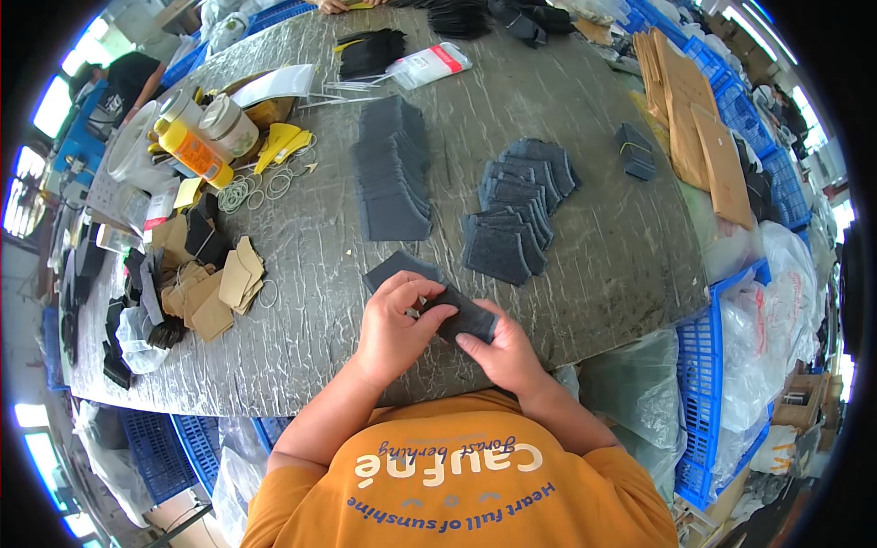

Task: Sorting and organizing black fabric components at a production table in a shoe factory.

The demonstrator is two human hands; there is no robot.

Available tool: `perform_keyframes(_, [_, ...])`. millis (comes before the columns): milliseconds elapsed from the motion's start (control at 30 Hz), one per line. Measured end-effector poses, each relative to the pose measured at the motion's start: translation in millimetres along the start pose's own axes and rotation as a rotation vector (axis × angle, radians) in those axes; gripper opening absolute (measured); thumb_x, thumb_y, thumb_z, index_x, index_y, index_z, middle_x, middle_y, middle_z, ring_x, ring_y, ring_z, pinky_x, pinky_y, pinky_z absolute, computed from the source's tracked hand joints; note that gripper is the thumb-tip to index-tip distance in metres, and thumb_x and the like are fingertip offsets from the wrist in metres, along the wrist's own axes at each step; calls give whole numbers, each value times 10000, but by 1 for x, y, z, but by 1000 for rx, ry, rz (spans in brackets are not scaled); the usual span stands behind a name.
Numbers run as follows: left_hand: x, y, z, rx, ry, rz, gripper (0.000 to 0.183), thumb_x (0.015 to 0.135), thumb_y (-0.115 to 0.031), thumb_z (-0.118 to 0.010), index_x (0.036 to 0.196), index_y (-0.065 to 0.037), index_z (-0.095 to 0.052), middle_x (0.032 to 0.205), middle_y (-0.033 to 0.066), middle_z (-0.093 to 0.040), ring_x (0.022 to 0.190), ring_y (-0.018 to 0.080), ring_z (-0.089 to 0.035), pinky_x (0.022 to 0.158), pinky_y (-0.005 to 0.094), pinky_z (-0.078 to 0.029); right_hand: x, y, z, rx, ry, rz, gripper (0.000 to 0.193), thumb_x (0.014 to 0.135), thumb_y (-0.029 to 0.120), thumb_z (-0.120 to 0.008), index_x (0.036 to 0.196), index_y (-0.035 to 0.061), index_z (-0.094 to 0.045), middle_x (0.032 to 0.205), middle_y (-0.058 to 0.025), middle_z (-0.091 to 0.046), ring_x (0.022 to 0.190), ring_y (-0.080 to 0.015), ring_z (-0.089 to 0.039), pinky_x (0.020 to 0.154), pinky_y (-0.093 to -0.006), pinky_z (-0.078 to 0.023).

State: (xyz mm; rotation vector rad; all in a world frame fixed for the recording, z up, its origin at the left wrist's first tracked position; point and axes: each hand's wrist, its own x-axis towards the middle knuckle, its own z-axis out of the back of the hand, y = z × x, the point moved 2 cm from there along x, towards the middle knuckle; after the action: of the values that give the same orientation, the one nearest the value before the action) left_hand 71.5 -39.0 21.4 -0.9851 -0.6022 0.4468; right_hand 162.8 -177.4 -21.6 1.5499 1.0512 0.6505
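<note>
Near the table's front edge, my two hands hold a dark grey cut fabric piece (pixel 473 320). My left hand (pixel 395 321) pinches its left end between thumb and fingers. My right hand (pixel 508 352) grips the right end, thumb on top. Another dark piece (pixel 402 265) lies just beyond my left fingers, partly covered by them. Farther off, a long overlapping row of dark grey pieces (pixel 391 169) lies on the table. To its right are fanned stacks of similar pieces (pixel 501 247). Whether I hold one layer or several, I cannot tell.
Tan card pieces (pixel 215 292) lie at the left, near a yellow bottle (pixel 194 151), a lidded jar (pixel 228 126) and rubber bands (pixel 242 192). A banded dark bundle (pixel 636 151) and brown paper packets (pixel 681 119) sit at the right. A blue crate (pixel 699 393) stands beside the table.
</note>
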Motion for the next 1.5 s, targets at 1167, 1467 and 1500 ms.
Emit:
perform_keyframes(1167, [-57,9,77,-501,209,-48,149,734,22,-704,860,-39,-653,814,53,-614,739,156,-593,587,286,-470,64,21,6,-753,140,411,149,846,170,-612,945,75,-669,783,-70,-651,690,-227,-604,693,-340,-472])
perform_keyframes(1467, [-60,57,68,-351,-145,735,77,775,-13,-697,809,-6,-628,683,11,-613,571,71,-553,528,203,-445,30,20,18,-986,-108,720,92,720,108,-703,787,100,-640,744,-39,-569,735,-255,-530,687,-387,-407])
perform_keyframes(1500, [-55,57,64,-355,-135,738,77,775,-13,-697,809,-6,-628,683,11,-613,571,71,-553,528,203,-445,15,18,21,-1054,-92,747,91,709,113,-710,765,104,-639,735,-32,-552,722,-248,-520,673,-387,-401])
